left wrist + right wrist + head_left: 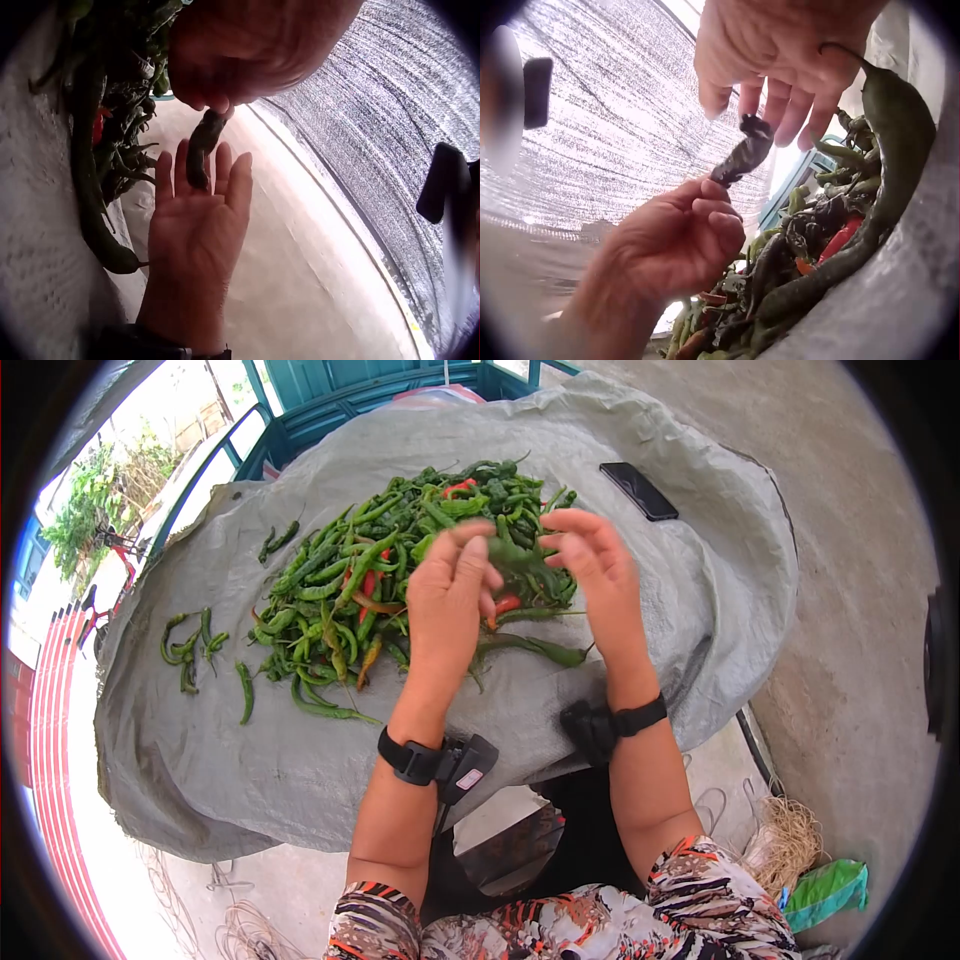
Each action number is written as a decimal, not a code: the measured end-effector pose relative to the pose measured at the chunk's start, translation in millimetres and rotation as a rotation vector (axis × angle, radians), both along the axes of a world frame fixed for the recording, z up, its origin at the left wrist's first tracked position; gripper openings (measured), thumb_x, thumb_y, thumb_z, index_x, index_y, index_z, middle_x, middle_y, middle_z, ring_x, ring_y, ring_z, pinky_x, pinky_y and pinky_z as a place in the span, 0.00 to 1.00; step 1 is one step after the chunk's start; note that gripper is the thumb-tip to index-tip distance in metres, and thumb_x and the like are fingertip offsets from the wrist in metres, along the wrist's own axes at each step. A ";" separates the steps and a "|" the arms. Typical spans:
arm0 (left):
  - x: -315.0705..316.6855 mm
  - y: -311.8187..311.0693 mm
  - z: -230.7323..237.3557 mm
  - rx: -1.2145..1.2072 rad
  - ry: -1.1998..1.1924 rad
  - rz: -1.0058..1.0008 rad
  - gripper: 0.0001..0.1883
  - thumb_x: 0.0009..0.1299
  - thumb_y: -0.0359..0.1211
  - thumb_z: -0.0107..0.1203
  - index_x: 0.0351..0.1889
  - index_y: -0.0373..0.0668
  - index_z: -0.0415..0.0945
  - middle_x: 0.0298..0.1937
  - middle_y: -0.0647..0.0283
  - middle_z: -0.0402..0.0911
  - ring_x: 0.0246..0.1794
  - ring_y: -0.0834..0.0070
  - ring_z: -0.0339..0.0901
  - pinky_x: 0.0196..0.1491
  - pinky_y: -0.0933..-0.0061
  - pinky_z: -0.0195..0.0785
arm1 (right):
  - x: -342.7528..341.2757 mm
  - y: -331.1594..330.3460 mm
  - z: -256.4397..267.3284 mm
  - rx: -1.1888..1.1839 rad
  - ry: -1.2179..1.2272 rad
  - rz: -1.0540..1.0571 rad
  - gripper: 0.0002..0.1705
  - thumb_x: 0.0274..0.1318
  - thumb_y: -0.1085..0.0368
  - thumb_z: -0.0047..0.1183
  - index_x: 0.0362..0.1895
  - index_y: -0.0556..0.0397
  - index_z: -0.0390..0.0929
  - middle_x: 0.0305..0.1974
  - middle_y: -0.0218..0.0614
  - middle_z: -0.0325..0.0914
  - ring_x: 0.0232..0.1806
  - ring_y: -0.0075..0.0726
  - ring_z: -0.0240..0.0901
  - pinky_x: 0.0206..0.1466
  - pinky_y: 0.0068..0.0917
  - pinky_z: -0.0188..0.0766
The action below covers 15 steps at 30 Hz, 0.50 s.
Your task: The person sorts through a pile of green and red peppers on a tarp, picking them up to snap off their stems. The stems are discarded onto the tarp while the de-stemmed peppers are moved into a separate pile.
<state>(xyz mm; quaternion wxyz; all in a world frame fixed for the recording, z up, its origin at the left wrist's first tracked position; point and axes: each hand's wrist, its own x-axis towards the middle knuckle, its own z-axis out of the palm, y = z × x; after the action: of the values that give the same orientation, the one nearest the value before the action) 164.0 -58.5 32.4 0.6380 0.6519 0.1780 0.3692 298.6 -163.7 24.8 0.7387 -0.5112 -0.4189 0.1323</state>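
Held pepper (202, 148): small, short and dark green, near black in both wrist views; bent along its length, skin crumpled and patchily glossy, with pale glints in the right wrist view.
Place of held pepper: in the air between both hands, above the near right part of the pepper heap (335, 585).
Left grip (447, 595): pinching one end of the held pepper between thumb and fingers.
Right grip (603, 572): fingers extended and apart, around the free end of the held pepper, palm bare in the left wrist view; contact with the pepper impossible to tell.
Pepper heap: mostly green, long and curved, with a few red ones among them; piled on a grey sheet (250, 780).
Large green pepper (540, 648): on the sheet below the hands, smooth, thick towards the stem; looming close in the right wrist view.
Phone (638, 491): dark, flat on the sheet, beyond the right grip.
Blurred: held pepper in the head view, only a green smear between the fingers.
Hidden: pinched end of the held pepper, behind the fingertips; part of the heap, behind the hands.
Cut off: left grip by the top edge of the left wrist view, right grip likewise in the right wrist view; teal cart (330, 420) at the top of the head view.
Hard to make out: which end of the held pepper bears the stem.
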 end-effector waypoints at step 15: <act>21.5 -47.1 -40.1 0.941 0.492 -0.303 0.20 0.61 0.29 0.60 0.52 0.39 0.76 0.48 0.51 0.79 0.39 0.49 0.78 0.45 0.57 0.72 | 21.5 3.3 -2.6 0.410 0.492 -0.102 0.20 0.70 0.52 0.43 0.48 0.56 0.75 0.40 0.38 0.79 0.40 0.32 0.75 0.44 0.30 0.74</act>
<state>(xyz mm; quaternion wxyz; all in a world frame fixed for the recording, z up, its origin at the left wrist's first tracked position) 185.5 -105.7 -7.6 0.2634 0.9520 0.0419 0.1499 320.2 -160.4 22.1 0.9111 -0.3247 -0.2196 0.1275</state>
